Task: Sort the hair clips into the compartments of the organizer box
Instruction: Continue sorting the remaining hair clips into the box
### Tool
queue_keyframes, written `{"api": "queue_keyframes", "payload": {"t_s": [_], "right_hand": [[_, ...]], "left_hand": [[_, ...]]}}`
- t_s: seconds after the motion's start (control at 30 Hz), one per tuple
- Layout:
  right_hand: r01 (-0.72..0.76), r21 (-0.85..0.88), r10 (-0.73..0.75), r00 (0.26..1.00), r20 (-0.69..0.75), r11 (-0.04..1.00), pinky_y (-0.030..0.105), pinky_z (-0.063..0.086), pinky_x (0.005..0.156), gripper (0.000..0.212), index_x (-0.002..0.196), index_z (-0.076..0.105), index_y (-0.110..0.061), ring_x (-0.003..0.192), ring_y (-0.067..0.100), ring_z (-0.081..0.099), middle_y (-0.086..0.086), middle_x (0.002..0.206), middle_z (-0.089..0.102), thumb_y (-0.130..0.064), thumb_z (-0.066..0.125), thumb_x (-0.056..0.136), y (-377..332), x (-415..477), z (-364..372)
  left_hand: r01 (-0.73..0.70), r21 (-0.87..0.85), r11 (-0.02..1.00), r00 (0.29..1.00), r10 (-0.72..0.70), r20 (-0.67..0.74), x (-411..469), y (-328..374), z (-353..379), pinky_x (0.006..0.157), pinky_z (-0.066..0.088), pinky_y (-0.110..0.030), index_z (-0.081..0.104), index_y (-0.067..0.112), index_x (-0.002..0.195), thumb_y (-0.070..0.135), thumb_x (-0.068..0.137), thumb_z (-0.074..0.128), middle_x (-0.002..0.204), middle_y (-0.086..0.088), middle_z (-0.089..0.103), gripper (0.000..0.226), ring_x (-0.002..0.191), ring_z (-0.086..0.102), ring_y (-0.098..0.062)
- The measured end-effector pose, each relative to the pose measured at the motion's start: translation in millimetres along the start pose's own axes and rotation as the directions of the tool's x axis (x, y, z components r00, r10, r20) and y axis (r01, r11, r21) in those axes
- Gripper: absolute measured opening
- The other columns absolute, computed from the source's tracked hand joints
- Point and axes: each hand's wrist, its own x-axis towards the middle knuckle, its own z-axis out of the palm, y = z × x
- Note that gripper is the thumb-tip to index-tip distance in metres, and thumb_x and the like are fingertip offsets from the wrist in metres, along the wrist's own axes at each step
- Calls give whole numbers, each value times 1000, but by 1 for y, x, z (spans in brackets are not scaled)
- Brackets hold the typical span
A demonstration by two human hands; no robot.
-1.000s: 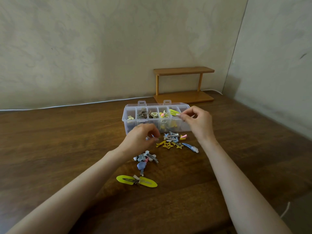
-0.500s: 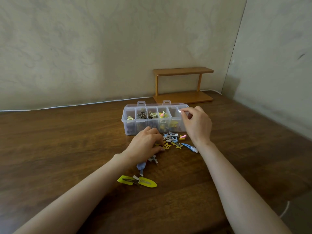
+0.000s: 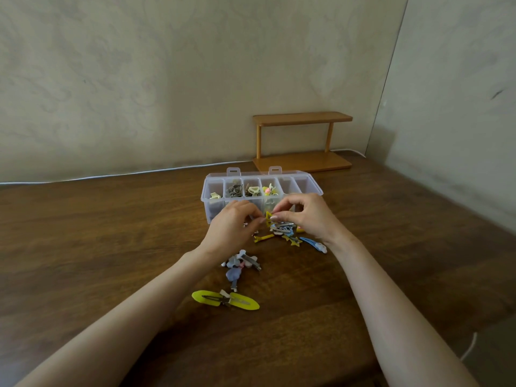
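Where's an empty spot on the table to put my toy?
Bare table: left of the box and right of it, toward the wall. In front of the box it's crowded: loose clips, left hand, right hand, the yellow clip.

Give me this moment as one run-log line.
left hand: pinches yellow star clip | right hand: pinches same clip | organizer box: open, behind hands | loose clips: on table
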Motion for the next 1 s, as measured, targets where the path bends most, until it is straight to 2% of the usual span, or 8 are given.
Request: {"api": "queue_keyframes", "payload": {"t_s": [0.1, 0.2, 0.3, 0.43, 0.53, 0.63, 0.8, 1.0], "right_hand": [[1, 27, -1, 1000, 9, 1000, 19, 41, 60, 5, 78, 70, -18, 56, -7, 51, -7, 76, 65, -16, 74, 79, -3, -1, -2], [-2, 47, 3, 1000, -16, 999, 22, 45, 63, 8, 76, 68, -20, 63, -1, 54, -7, 74, 64, -14, 73, 80, -4, -1, -3], [-5, 63, 18, 980, -199, 998, 21, 45, 66, 9, 75, 67, -19, 71, 7, 55, -7, 75, 64, -14, 73, 80, 0, 2, -8], [-42, 44, 58, 875, -481, 998, 17, 42, 65, 8, 79, 67, -16, 72, 5, 57, -7, 75, 64, -19, 74, 79, 9, 5, -15], [-108, -35, 67, 809, -584, 994, 19, 44, 66, 8, 83, 69, -16, 79, 9, 61, -3, 82, 67, -23, 71, 82, 16, 7, -16], [-160, -128, 53, 801, -596, 979, 19, 42, 61, 5, 85, 70, -18, 80, 11, 60, -1, 89, 68, -22, 69, 84, 17, 10, -16], [-259, -313, 47, 833, -551, 914, 18, 26, 50, 10, 92, 72, -19, 76, 9, 51, -4, 94, 62, -25, 66, 86, 8, 23, -14], [-263, -476, -6, 871, -491, 839, 20, 26, 51, 11, 95, 71, -22, 79, 11, 54, -1, 101, 63, -28, 64, 88, -1, 53, -11]], "left_hand": [[-21, -29, 999, 1000, 20, -21, 1, 1, -2, 64, 38, -16, 66, 12, 86, 20, 87, 61, 82, 8, 56, 10, 79, 49, -9], [-4, -43, 999, 999, 2, -46, 1, 0, -3, 61, 37, -14, 65, 13, 85, 20, 86, 61, 80, 8, 56, 8, 72, 48, -5], [22, -45, 999, 998, -25, -54, 2, -2, -6, 60, 37, -12, 63, 17, 84, 19, 87, 60, 80, 8, 57, 5, 71, 49, -4], [34, -35, 999, 999, -35, -27, 2, -4, -8, 63, 42, -17, 62, 18, 84, 20, 87, 60, 82, 7, 59, 4, 76, 52, -8], [37, -13, 999, 999, -37, -25, 2, -7, -9, 64, 45, -20, 62, 18, 84, 20, 87, 60, 83, 7, 59, 4, 77, 53, -8], [55, 38, 998, 998, -53, -36, 0, -9, -10, 65, 47, -24, 62, 16, 84, 21, 88, 60, 84, 7, 58, 6, 79, 53, -10], [67, 89, 994, 997, -64, -37, 0, -12, -12, 68, 50, -30, 61, 17, 85, 24, 88, 60, 86, 8, 57, 8, 83, 53, -11], [83, 111, 990, 997, -82, -8, 0, -15, -15, 68, 48, -24, 61, 16, 87, 24, 88, 59, 88, 8, 56, 9, 83, 53, -10]]}}
